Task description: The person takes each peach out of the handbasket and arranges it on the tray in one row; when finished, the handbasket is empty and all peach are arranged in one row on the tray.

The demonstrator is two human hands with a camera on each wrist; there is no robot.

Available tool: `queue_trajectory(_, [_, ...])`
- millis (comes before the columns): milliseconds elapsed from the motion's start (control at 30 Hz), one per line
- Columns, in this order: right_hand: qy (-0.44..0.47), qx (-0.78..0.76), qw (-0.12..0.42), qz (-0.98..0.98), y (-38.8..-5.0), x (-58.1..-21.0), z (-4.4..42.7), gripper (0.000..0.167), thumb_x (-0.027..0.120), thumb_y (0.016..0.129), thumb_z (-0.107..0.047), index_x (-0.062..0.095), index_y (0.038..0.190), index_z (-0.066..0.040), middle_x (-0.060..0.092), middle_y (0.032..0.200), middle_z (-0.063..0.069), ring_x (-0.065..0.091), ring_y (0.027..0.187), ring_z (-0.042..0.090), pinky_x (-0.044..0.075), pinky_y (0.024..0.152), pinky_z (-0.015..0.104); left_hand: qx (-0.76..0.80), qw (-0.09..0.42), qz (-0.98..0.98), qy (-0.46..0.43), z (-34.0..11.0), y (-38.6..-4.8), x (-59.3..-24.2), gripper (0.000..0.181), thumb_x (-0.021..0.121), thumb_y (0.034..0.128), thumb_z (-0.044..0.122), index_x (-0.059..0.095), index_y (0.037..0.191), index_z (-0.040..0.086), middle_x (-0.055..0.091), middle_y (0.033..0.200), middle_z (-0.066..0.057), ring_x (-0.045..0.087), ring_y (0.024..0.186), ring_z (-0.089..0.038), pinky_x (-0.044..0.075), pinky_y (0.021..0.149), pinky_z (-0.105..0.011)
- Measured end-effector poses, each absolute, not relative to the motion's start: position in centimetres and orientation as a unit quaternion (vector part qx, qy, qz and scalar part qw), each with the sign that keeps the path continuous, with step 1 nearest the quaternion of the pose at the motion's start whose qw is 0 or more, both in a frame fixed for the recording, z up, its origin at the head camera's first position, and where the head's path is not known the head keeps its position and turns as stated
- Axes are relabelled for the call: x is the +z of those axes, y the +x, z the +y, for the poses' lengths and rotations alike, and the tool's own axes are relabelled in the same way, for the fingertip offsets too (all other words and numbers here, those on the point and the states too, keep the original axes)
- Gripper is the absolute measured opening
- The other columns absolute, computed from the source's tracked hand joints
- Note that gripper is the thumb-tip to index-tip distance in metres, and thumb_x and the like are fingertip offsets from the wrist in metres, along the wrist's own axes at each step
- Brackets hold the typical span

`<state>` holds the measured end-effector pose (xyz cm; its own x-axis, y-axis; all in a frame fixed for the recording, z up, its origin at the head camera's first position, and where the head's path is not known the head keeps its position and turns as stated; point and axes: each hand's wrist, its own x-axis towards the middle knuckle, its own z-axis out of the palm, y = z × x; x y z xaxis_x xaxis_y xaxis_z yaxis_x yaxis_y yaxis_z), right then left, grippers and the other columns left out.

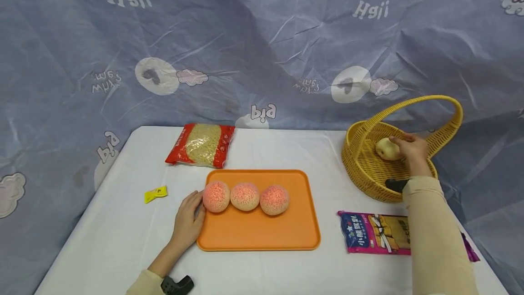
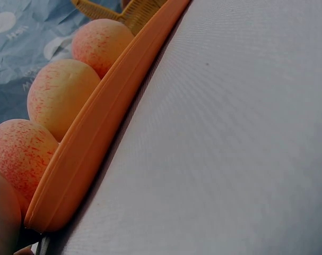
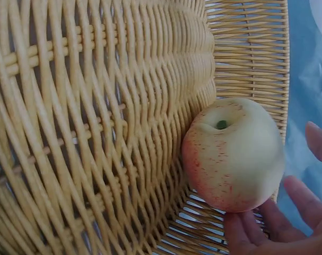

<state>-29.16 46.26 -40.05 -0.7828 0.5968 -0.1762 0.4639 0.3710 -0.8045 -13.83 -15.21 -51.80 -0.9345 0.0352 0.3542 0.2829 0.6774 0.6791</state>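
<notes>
In the yellow wicker basket [image 1: 368, 179] lies an apple [image 3: 235, 154], pale with red streaks and a green stem. My right hand [image 1: 413, 149] reaches in beside it. Some fingertips touch the apple's lower side, while other digits stand apart from it in the right wrist view. My left hand [image 1: 189, 222] rests at the left edge of an orange tray [image 1: 262, 236], fingers loosely extended beside the nearest fruit. Three round pink-and-cream fruits [image 1: 245, 196] sit in a row on that tray, looking like apples or peaches.
A red-ended clear bag of yellow pieces [image 1: 202, 144] lies behind the tray. To its left front is a small yellow wrapped packet [image 1: 155, 194]. A pink-and-blue food packet [image 1: 374, 233] lies before the basket, partly under the right sleeve. The basket's tall handle [image 1: 434, 98] arches above it.
</notes>
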Motion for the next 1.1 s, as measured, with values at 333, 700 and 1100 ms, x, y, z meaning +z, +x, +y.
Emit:
queue_trajectory(333, [-0.305,0.431,0.071,-0.846,-28.6,-41.0,46.3,0.078,0.056,0.091,-0.049,0.036,0.149,0.001,0.037,0.151,0.022,0.05,0.095,0.018,0.038,0.058,0.011,-0.392,0.143,-0.905,-0.084,-15.1,-13.8,-51.5,0.041,0.055,0.0925,0.0,0.055,0.133,-0.006,0.058,0.135,-0.023,0.042,0.134,-0.042,0.033,0.109,-0.062])
queue_trajectory(700, [-0.317,0.489,0.009,-0.813,-28.3,-40.8,45.9,0.084,0.059,0.091,-0.045,0.028,0.15,0.006,0.047,0.12,0.015,0.049,0.074,0.006,0.049,0.057,0.016,-0.39,0.15,-0.904,-0.083,-15.1,-13.8,-51.7,0.041,0.056,0.0917,0.001,0.056,0.132,-0.007,0.057,0.135,-0.025,0.043,0.133,-0.042,0.034,0.108,-0.062])
queue_trajectory(1100, [-0.35,0.556,0.02,-0.754,-28.7,-39.9,45.6,0.094,0.072,0.084,-0.032,0.017,0.152,0.002,0.042,0.109,0.001,0.051,0.07,0.002,0.056,0.065,0.02,-0.394,0.141,-0.905,-0.08,-15.2,-13.8,-51.6,0.042,0.055,0.0924,0.001,0.054,0.134,-0.007,0.056,0.136,-0.024,0.042,0.135,-0.042,0.032,0.11,-0.061])
